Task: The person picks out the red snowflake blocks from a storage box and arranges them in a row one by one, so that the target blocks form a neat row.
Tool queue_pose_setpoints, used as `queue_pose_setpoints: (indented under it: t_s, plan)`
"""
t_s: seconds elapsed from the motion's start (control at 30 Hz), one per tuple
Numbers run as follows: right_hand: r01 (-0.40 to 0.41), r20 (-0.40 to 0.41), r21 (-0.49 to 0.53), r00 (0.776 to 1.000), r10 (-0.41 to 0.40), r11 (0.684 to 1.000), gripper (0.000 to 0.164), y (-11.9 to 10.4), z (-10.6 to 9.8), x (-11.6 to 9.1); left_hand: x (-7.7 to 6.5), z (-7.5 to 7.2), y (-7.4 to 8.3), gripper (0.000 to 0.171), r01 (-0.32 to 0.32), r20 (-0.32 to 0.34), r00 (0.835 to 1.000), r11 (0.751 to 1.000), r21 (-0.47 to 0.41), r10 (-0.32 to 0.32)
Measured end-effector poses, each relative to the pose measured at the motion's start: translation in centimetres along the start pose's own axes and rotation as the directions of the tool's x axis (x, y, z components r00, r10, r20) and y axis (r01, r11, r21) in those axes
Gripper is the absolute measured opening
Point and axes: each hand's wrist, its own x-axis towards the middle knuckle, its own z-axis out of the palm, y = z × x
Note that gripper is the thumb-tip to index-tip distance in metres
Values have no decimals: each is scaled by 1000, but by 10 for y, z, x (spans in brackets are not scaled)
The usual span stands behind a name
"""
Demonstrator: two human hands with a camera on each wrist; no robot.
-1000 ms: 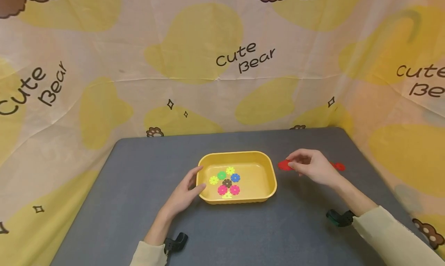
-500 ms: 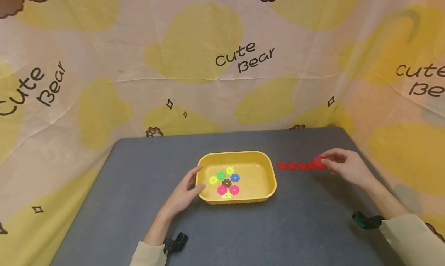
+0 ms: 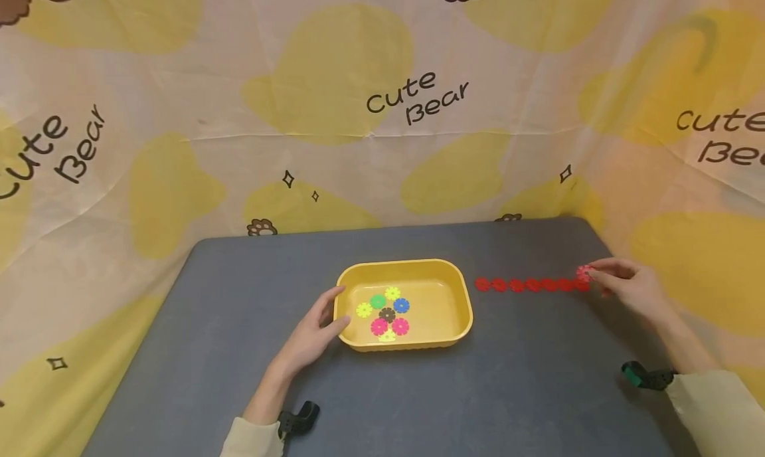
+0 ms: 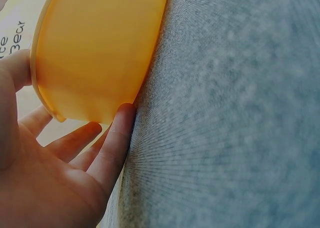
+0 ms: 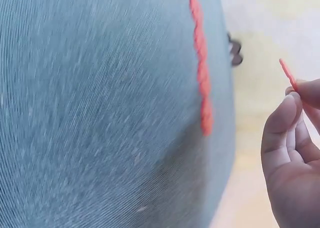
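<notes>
My left hand (image 3: 307, 337) holds the left end of a yellow plastic tray (image 3: 460, 334), with the thumb at its rim and the fingers against the outer wall (image 4: 100, 48). Between thumb and fingertips, my right hand (image 3: 636, 291) pinches a red snowflake disc (image 3: 584, 273). It is raised above the right end of a row of red snowflake discs (image 3: 516, 285) lying on the table. Seen from the right wrist, the pinched disc is edge-on and apart from the row.
Inside the tray lie several loose discs: yellow (image 3: 392, 293), green (image 3: 378, 301), blue (image 3: 402, 305), brown (image 3: 387, 315) and pink (image 3: 400, 326). The grey table (image 3: 418, 404) is bordered by printed cloth walls (image 3: 335, 78) at the back and sides.
My right hand has moved right along the row, from near the tray to its far end, uncovering the red discs. It still pinches a disc, now raised higher. The left hand stays at the tray.
</notes>
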Motion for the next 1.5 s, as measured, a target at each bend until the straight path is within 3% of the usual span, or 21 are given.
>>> queue_pose_setpoints:
  t_s: [0.23,0.57,0.67,0.87,1.2,1.5]
  plan:
    - [-68,-72,-19,995,67,997,11,27,-16,7,2,1,-1,65,-17,-6,1000,1000,1,17]
    - [-179,-72,-81,982,173,980,7,45,-18,6,-3,-1,-1,63,-8,7,1000,1000,-9,8]
    - [-191,-73,-134,981,182,972,18,46,-17,6,-3,0,-2,63,-8,5,1000,1000,-3,8]
    - [-177,-47,-217,984,171,960,42,48,-14,10,-3,1,-4,63,-2,-3,1000,1000,14,2]
    - [-72,-51,-382,997,57,921,38,50,-9,14,-4,1,-3,63,-2,-3,1000,1000,3,2]
    - [-64,-92,-369,995,33,927,38,42,-6,11,-2,0,0,64,10,-4,1000,1000,11,-10]
